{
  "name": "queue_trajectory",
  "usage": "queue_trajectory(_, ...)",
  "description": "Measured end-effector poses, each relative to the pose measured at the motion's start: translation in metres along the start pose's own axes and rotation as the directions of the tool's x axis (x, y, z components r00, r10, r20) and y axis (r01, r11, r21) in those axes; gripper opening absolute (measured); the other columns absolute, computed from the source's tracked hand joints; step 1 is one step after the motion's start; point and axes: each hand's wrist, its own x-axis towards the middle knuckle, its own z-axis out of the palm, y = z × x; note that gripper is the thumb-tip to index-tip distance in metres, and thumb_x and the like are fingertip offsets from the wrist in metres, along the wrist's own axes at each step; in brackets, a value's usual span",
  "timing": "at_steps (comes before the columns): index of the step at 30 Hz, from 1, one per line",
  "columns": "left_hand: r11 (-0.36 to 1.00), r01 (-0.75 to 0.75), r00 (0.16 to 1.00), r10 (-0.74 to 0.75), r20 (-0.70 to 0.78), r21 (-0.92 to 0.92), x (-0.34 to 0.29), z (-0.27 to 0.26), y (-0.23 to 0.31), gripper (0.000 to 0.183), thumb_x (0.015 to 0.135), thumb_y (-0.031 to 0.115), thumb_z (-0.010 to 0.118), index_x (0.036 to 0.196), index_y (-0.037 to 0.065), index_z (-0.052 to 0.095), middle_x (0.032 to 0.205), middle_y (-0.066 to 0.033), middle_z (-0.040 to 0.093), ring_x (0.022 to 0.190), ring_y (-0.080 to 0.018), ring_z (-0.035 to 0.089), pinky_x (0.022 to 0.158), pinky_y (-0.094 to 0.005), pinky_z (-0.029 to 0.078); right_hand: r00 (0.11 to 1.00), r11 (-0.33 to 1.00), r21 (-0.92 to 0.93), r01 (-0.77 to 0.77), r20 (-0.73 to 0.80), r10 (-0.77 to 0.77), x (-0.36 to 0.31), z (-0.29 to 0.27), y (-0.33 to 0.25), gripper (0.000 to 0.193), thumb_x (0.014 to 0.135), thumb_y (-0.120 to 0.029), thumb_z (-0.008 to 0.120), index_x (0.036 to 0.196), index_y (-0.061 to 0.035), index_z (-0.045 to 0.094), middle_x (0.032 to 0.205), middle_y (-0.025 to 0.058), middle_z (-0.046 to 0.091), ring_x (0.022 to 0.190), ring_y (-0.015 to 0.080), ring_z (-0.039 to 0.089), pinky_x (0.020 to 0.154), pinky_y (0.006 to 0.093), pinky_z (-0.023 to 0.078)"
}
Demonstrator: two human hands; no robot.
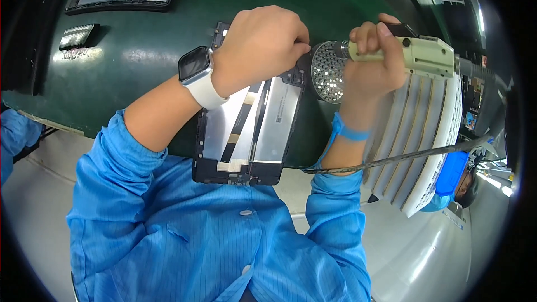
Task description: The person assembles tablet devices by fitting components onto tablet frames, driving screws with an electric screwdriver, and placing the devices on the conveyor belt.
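Opened tablet is mid-frame on the green counter, right grip clenched round the driver at upper right, left grip curled over the tablet's top end, can't tell if it's pinching anything. Imo a driver slip could ding those bare innards, or the cord could snag that right forearm. Round dish right of the tablet shows tiny shiny dots, too small to identify, and no clue what's in the white stack at right.

Left hand part-hides opened device; right hand seemingly part-blurred.
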Motion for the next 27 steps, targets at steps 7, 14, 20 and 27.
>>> queue_trajectory(7, 1.0, -0.009, 1.0, 0.009, -0.001, 0.011, 0.001, 0.001, -0.001, 0.014, 0.082, 0.021, 0.068, 0.081, 0.008, 0.075, 0.085, -0.0059, 0.07, 0.085, -0.0291, 0.066, 0.073, -0.0398, 0.052, 1.0, 0.997, -0.075, 0.005, -0.001, -0.005, 0.006, -0.005, 0.018, 0.011, 0.079, 0.002, 0.059, 0.088, 0.0066, 0.062, 0.057, 0.006, 0.05, 0.048, 0.0146, 0.047, 0.05, 0.0301, 0.042)
queue_trajectory(14, 1.0, -0.027, 1.0, 0.027, -0.012, 0.012, 0.001, 0.001, -0.001, 0.015, 0.082, 0.021, 0.067, 0.082, 0.008, 0.075, 0.085, -0.0061, 0.069, 0.086, -0.0288, 0.065, 0.073, -0.0397, 0.052, 0.997, 0.998, -0.058, 0.02, -0.067, -0.024, 0.014, -0.013, 0.021, 0.009, 0.079, 0.002, 0.059, 0.087, 0.0064, 0.061, 0.058, 0.0063, 0.051, 0.047, 0.0151, 0.048, 0.049, 0.0298, 0.042)
queue_trajectory(20, 0.999, -0.04, 0.999, 0.041, -0.018, 0.028, 0.001, 0.0, -0.001, 0.015, 0.083, 0.022, 0.067, 0.082, 0.008, 0.075, 0.086, -0.0059, 0.069, 0.086, -0.0285, 0.066, 0.073, -0.0396, 0.052, 0.998, 0.995, -0.091, 0.032, -0.044, -0.036, 0.015, -0.011, 0.022, 0.004, 0.078, 0.002, 0.06, 0.081, 0.0052, 0.06, 0.057, 0.0068, 0.05, 0.046, 0.0156, 0.047, 0.048, 0.0295, 0.042)
queue_trajectory(27, 0.999, -0.036, 0.999, 0.036, -0.012, 0.036, 0.0, 0.0, -0.001, 0.015, 0.083, 0.021, 0.067, 0.083, 0.008, 0.074, 0.085, -0.0065, 0.069, 0.086, -0.0284, 0.066, 0.073, -0.0395, 0.052, 0.997, 0.992, -0.115, 0.055, -0.038, -0.06, 0.014, -0.009, 0.022, 0.002, 0.077, 0.003, 0.059, 0.078, 0.0041, 0.058, 0.055, 0.0072, 0.05, 0.045, 0.0157, 0.047, 0.047, 0.0299, 0.041)
